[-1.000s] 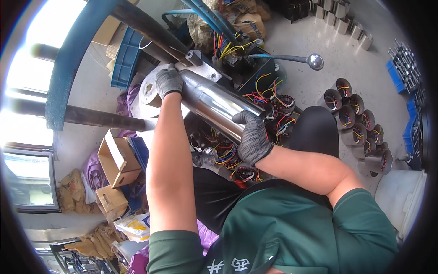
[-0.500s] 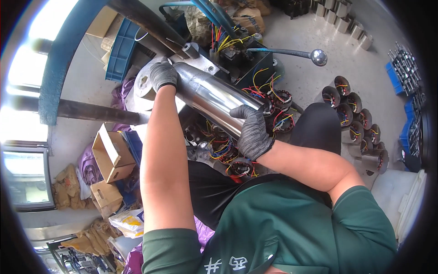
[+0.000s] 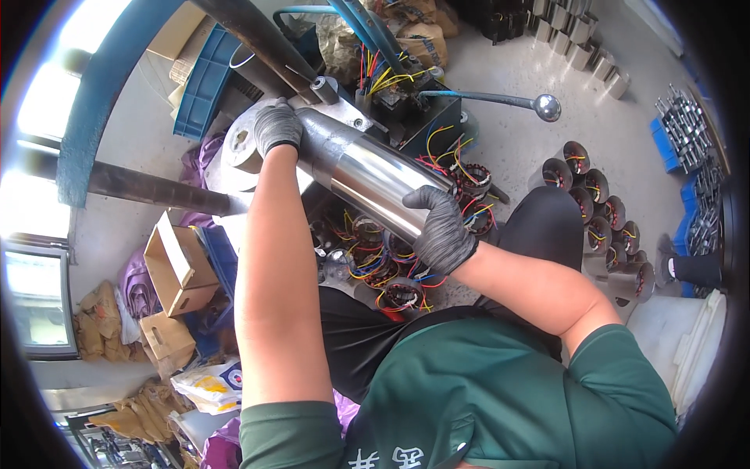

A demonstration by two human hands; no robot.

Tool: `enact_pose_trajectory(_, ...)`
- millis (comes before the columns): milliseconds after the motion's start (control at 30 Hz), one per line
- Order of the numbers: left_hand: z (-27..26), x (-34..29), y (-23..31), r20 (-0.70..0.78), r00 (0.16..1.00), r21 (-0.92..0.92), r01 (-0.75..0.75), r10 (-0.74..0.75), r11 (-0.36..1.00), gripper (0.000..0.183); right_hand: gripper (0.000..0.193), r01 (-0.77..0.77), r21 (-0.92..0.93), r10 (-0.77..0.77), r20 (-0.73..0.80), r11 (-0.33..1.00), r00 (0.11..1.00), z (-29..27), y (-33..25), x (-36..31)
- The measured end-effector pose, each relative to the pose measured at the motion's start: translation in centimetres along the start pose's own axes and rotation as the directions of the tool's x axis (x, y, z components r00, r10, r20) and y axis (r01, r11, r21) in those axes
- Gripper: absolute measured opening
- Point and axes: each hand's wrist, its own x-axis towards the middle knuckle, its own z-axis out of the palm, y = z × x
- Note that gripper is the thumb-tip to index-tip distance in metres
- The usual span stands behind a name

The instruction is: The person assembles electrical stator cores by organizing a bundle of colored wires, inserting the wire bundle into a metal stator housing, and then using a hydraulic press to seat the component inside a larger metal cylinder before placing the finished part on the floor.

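A long, shiny metal cylinder (image 3: 367, 168) slants from the upper left down to the right, its upper part duller grey. My right hand (image 3: 444, 233), in a grey knit glove, is wrapped around its lower end, thumb on top. At the upper end, my left hand (image 3: 277, 129), gloved the same way, is closed against the cylinder's edge, beside a pale round metal piece (image 3: 244, 141). Its fingertips are hidden, so what they grip does not show. Below the cylinder stand several wire-wound stators (image 3: 402, 293) with red, yellow and blue leads.
A lever with a ball knob (image 3: 547, 108) juts out beyond the cylinder. Dark steel columns (image 3: 164, 191) and a blue frame (image 3: 105, 94) rise at left, near open cardboard boxes (image 3: 183, 266). Wired metal sleeves (image 3: 598, 187) cover floor at right. Another person's leg (image 3: 695, 270) shows there.
The view has shifted slightly, moving the surroundings a little to the left. Another person's foot and lower leg have come in at the right edge. Both my hands keep their places on the cylinder.
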Motion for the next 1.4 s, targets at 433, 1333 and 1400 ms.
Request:
enact_pose_trajectory(433,0.7,0.0,0.1,0.043,0.996,-0.080,-0.079,0.083,0.994,0.040,0.057,-0.003,0.041,-0.002,0.120,0.999,0.993,-0.4,-1.1,-0.3)
enact_pose_trajectory(1333,2.3,0.0,-0.2,0.040,0.992,-0.399,0.129,-0.123,0.908,0.051,0.063,0.369,-0.588,-0.286,0.234,0.720,0.929,-4.0,1.2,0.7)
enact_pose_trajectory(1400,2.2,-0.1,-0.3,0.061,0.992,-0.376,0.125,-0.111,0.918,0.049,0.065,0.113,-0.270,-0.092,0.088,0.956,0.992,-1.8,0.0,-0.9)
